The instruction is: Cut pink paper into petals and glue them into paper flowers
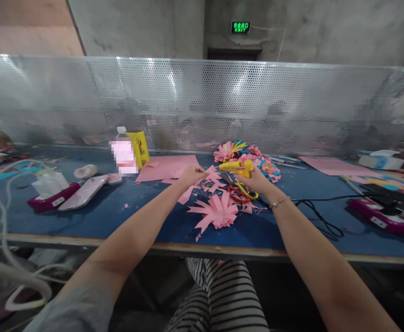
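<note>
My right hand point(257, 180) is wrapped round a yellow glue gun point(234, 167), whose nozzle points left. Across from it my left hand point(192, 175) is closed in a pinch, with a fringed pink paper piece point(213, 174) at its fingertips. Below both hands, a pink paper flower point(219, 211) with long strips lies near the table's front edge. Scissors with yellow and red handles point(246, 192) rest among paper scraps just under the glue gun.
Behind the glue gun is a pile of coloured paper flowers point(257, 159). Pink sheets point(169, 167) lie left of it. A phone point(84, 192), a yellow box point(140, 150) and purple power strips point(382, 216) stand on the blue table point(126, 230). A black cord point(321, 216) runs right; a perforated metal screen point(188, 92) borders the back.
</note>
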Action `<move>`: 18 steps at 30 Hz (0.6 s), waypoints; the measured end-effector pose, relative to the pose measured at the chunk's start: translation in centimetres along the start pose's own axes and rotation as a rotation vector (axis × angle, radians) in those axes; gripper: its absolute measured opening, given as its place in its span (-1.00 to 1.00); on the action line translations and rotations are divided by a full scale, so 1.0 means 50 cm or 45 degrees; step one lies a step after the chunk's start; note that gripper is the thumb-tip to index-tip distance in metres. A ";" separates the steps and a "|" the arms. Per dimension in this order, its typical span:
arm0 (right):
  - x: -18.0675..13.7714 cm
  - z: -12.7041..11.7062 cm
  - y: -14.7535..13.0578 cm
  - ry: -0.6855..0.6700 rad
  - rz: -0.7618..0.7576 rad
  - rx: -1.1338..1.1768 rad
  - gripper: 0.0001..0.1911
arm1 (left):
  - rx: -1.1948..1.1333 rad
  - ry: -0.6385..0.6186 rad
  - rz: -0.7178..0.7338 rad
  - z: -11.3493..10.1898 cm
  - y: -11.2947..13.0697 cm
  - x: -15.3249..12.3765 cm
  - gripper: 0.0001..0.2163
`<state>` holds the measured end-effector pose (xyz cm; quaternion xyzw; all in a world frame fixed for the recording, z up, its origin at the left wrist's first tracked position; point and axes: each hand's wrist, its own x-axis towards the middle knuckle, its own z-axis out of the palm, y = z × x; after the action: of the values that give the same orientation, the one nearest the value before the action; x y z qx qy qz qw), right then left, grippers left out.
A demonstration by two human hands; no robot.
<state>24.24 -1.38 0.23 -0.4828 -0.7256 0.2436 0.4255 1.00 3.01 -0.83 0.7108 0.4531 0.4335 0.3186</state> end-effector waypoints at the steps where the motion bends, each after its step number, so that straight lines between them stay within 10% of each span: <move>1: 0.000 0.000 0.000 0.001 -0.008 -0.003 -0.67 | -0.018 0.001 -0.010 0.000 -0.003 0.002 -0.73; 18: 0.001 -0.002 0.001 0.000 -0.138 -0.110 -0.65 | -0.203 -0.045 -0.071 0.003 -0.010 0.007 -0.70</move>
<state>24.34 -1.30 0.26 -0.4608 -0.7605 0.1888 0.4168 1.03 3.51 -1.20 0.6780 0.4310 0.4464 0.3940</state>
